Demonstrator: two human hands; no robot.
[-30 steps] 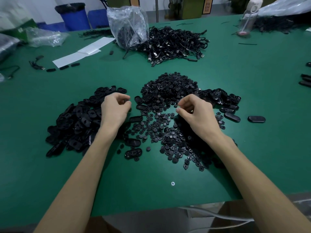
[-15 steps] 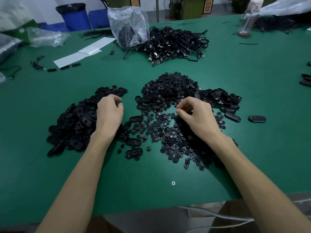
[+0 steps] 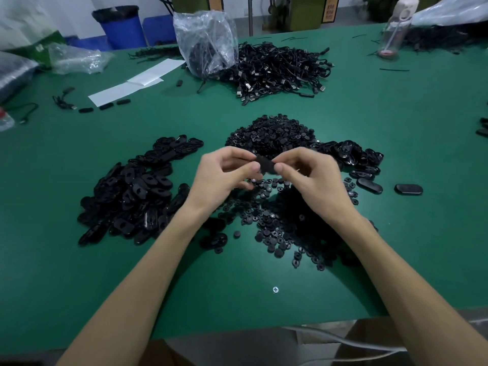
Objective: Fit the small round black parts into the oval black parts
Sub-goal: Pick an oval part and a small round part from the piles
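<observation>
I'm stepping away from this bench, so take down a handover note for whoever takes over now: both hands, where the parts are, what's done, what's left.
Left hand and right hand both pinch one black piece above the table; too blurred to tell if a round part is seated.
Oval parts: big pile left, smaller pile right. Round parts heaped in the middle.
Done: can't tell which ovals are fitted. Left: many round parts loose.

The green counter spreads out on every side of the fingers, with a soft glare on it just nearer than them. Far beyond them and to the left are a white wall and a blue bin with a black liner. Straight beyond, olive-green cabinets stand on grey floor.
</observation>
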